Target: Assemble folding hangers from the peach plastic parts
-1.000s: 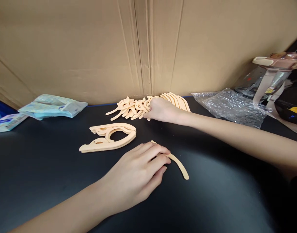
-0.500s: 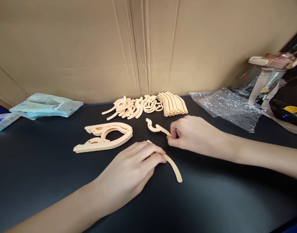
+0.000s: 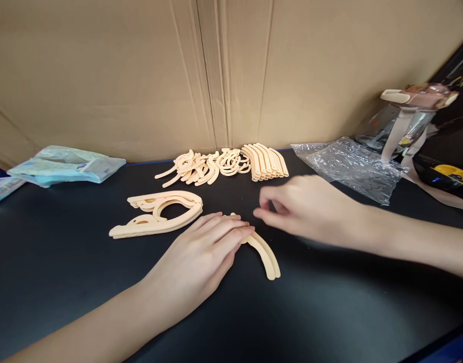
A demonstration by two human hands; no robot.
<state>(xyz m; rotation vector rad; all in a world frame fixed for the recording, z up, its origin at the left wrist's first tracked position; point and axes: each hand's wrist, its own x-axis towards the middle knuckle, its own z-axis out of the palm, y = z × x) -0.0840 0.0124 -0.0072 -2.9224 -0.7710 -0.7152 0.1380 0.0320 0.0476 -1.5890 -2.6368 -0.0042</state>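
Note:
My left hand (image 3: 212, 252) lies palm down over two beige curved hanger pieces (image 3: 267, 257), its fingers closed on them. The pieces lie side by side on the black table; their curved ends stick out to the right and a small tip shows above my fingertips, the rest hidden. My right hand (image 3: 291, 206) hovers just to the right of them, fingers curled with a gap between thumb and forefinger and nothing visible in it. Left of my hands lies a stack of assembled folding hangers (image 3: 163, 214), folded with their arms pointing left.
Against the cardboard wall (image 3: 121, 75) lie loose hooked pieces (image 3: 201, 166) and a neat row of hanger arms (image 3: 265, 161). A blue tissue pack (image 3: 65, 164) is at the left. A crumpled clear plastic bag (image 3: 352, 166) and a strapped bottle (image 3: 416, 106) stand at the right.
The hooked piece that my right hand held has come down beside the curved one under my left hand. My right hand has let go of it.

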